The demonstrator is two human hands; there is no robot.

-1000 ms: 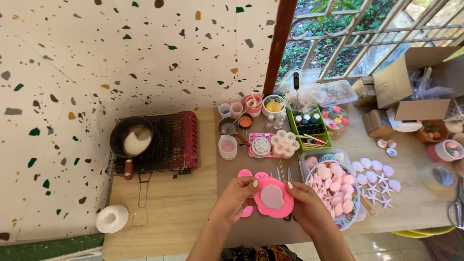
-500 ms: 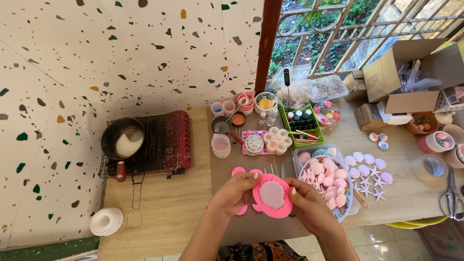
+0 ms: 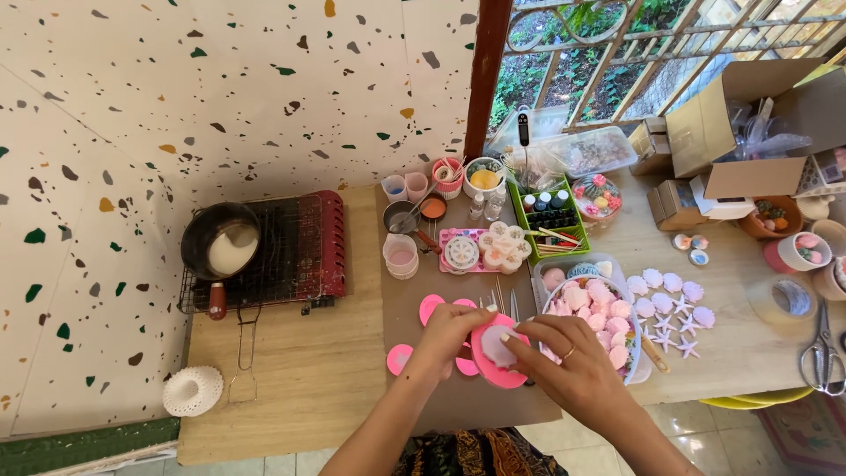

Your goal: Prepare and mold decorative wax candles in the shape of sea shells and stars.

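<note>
Pressing from behind, our left hand [image 3: 449, 339] grips the soft pink silicone scallop-shaped mould [image 3: 495, 353] by its near-left edge, fingers clenched round the rim, while our right hand [image 3: 564, 357] lays its fingertips [image 3: 509, 337] on the pale cast piece [image 3: 495, 346] sitting in the mould's hollow. We hold the mould tilted, above the brown mat [image 3: 414, 304], not resting on it. To do this well, we judge the left fingers should flex the rim away from the cast while the right ones lift gently at one edge, so the thin shell comes free whole; pinching hard would likely crack it. Just left of the mould lie small round pink moulds [image 3: 399, 359]; just right of it stands the patterned bowl of pink and white shell casts [image 3: 599, 322]. Beyond the bowl, lilac shells and stars [image 3: 674, 308] lie on the wooden surface [image 3: 300, 379]. Far left of the mould, a black saucepan of white liquid [image 3: 220, 249] sits on a red-edged wire rack [image 3: 291, 256].
</note>
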